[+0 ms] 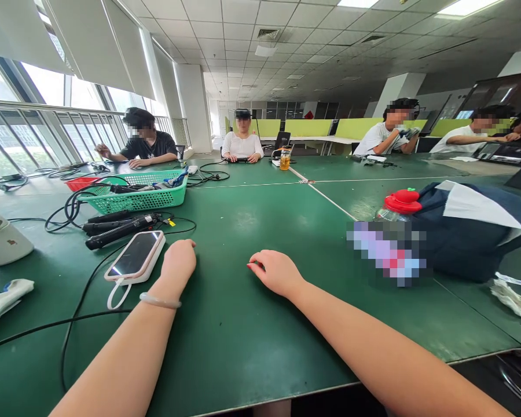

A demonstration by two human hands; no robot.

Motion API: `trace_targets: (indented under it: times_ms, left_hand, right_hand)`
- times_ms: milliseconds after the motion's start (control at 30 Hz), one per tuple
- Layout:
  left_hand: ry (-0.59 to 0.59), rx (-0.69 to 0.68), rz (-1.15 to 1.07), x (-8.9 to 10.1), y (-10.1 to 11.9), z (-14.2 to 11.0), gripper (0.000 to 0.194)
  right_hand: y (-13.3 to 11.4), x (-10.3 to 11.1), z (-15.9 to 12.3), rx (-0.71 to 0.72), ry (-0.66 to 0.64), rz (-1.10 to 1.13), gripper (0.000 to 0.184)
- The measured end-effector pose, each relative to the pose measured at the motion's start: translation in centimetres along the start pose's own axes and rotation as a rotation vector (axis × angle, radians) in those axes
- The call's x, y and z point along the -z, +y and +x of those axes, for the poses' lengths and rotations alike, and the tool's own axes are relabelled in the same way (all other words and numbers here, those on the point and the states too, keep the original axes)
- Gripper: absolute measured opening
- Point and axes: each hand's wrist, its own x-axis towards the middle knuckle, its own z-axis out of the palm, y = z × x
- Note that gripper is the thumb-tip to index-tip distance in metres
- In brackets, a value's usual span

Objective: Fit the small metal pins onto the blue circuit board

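Observation:
My left hand rests on the green tabletop, curled into a loose fist with its back towards me. A pale bangle circles that wrist. Just left of this hand lies a phone on a white power bank or thick case, with a short white cable loop. My right hand also lies on the table, fingers curled in and thumb near the index finger. Nothing shows in either hand, and bare tabletop separates the two.
Beyond the phone are black cylindrical handles, black cables and a green basket. A red-lidded bottle and a dark blue bag stand at right. An amber jar is farther back. Several people sit around the table.

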Motion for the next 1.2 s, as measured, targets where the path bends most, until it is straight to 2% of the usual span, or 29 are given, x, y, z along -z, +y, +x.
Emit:
trace_targets:
  times_ms: [100, 367, 533, 667, 767, 867, 900, 967, 1067, 1200]
  left_hand:
    - [0.011, 0.045, 0.039, 0.1, -1.2, 0.4, 0.036]
    - [0.005, 0.111, 0.025, -0.4, -1.5, 1.0, 0.029]
    - [0.052, 0.119, -0.077, -0.8, -2.1, 1.4, 0.033]
    - [0.034, 0.128, -0.211, -1.4, -2.2, 1.7, 0.036]
    - [-0.004, 0.075, -0.311, -2.0, -0.8, 1.4, 0.036]
    - [-0.066, -0.052, -0.416, -2.7, 2.5, -0.2, 0.032]
    - [-0.101, -0.115, -0.473, -2.9, 3.8, -1.0, 0.031]
    - [-0.232, -0.274, -0.723, -3.2, 6.1, -2.6, 0.033]
    - [-0.337, -0.425, -0.907, -3.2, 8.1, -4.3, 0.032]
    - [-0.346, -0.352, -0.961, -2.7, 7.7, -4.4, 0.033]
  right_hand:
    - [0.1, 0.1, 0.0, -0.02, -0.019, 0.025, 0.023]
    - [0.8, 0.1, 0.0, -0.064, -0.041, 0.055, 0.021]
    - [0.9, 0.0, 0.0, -0.068, -0.045, 0.098, 0.021]
    - [0.8, -0.1, 0.1, -0.057, -0.065, 0.181, 0.02]
    - [0.8, -0.4, 0.2, -0.053, -0.099, 0.221, 0.017]
    - [0.8, -0.9, 0.5, -0.074, -0.107, 0.213, 0.011]
    - [0.8, -1.1, 0.6, -0.078, -0.101, 0.212, 0.012]
    - [0.9, -1.3, 0.7, -0.08, -0.083, 0.209, 0.014]
    - [0.9, -1.5, 0.9, -0.096, -0.075, 0.198, 0.01]
    - [1.0, -1.6, 1.0, -0.092, -0.085, 0.214, 0.009]
